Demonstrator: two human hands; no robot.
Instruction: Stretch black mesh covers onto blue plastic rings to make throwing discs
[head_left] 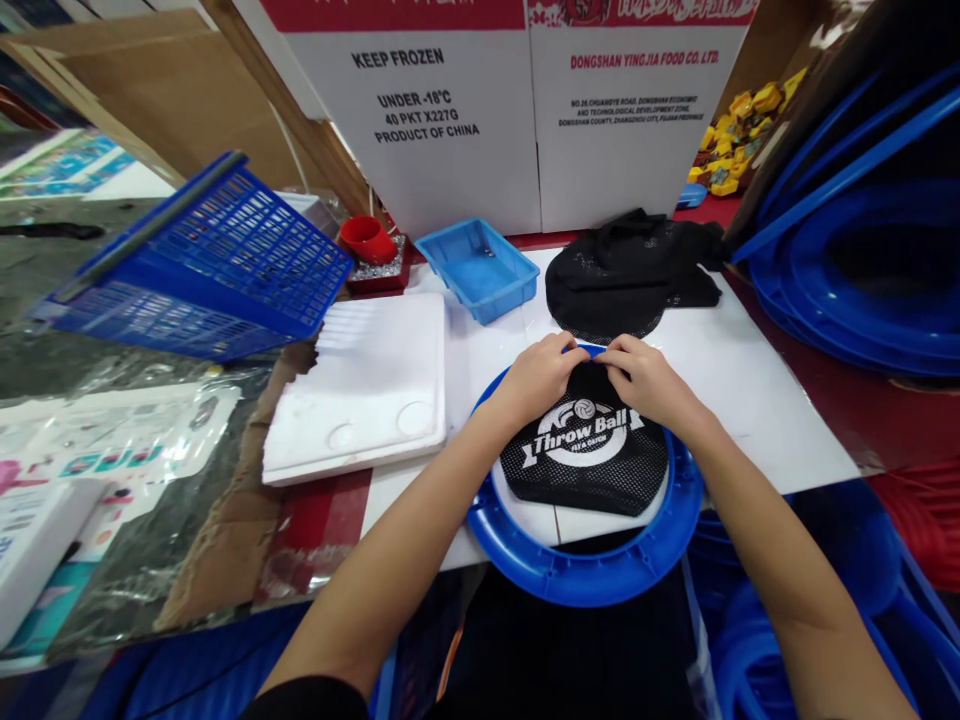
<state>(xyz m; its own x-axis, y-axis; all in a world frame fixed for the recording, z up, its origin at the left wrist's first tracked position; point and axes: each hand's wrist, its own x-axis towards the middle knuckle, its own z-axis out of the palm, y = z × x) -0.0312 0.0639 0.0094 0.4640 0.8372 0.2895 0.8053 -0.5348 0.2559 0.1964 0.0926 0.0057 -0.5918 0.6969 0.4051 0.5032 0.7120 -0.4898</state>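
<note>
A blue plastic ring (589, 580) lies at the table's near edge, its front part reaching past the edge. Inside it is a round black mesh net (592, 475) printed "Throw Ball" in white. At the ring's far side my left hand (546, 372) and my right hand (646, 378) are close together, fingers pinching the mesh edge against the rim. The net's near edge hangs apart from the ring, leaving a gap. Just beyond my hands lies a heap of black mesh nets (626, 270).
A light blue tray (480, 270) and a white foam slab (360, 390) are on the table. Left stands a tilted blue basket (217, 250), with a red cup (367, 240) beside it. Printed cartons (465, 180) wall the back. Blue rings (862, 270) fill a box at right.
</note>
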